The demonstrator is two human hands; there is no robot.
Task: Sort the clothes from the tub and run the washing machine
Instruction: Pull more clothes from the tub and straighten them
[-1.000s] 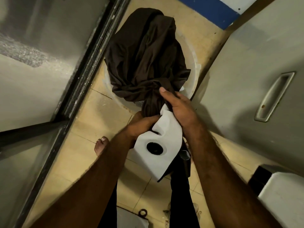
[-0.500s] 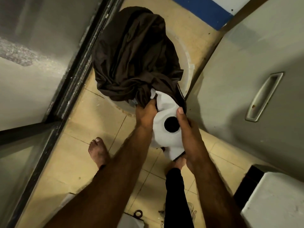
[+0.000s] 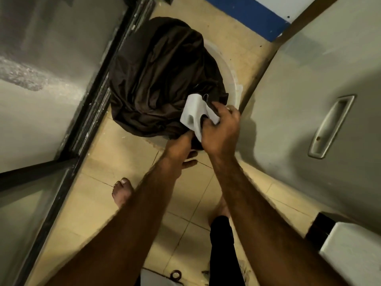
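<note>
Heaped dark brown fabric garment (image 3: 160, 79) fills and overhangs a round translucent white plastic tub (image 3: 228, 73) on the beige tiled floor (image 3: 123, 162). At the near rim, the right hand (image 3: 220, 131) pinches a small white cloth piece (image 3: 193, 112). The left hand (image 3: 179, 147), close beside it, reaches under the brown edge with its fingers hidden, so its grip cannot be told. Both fabrics appear soft, light and limp, and probably tangled. A bunched fold near the rim offers the surest hold.
</note>
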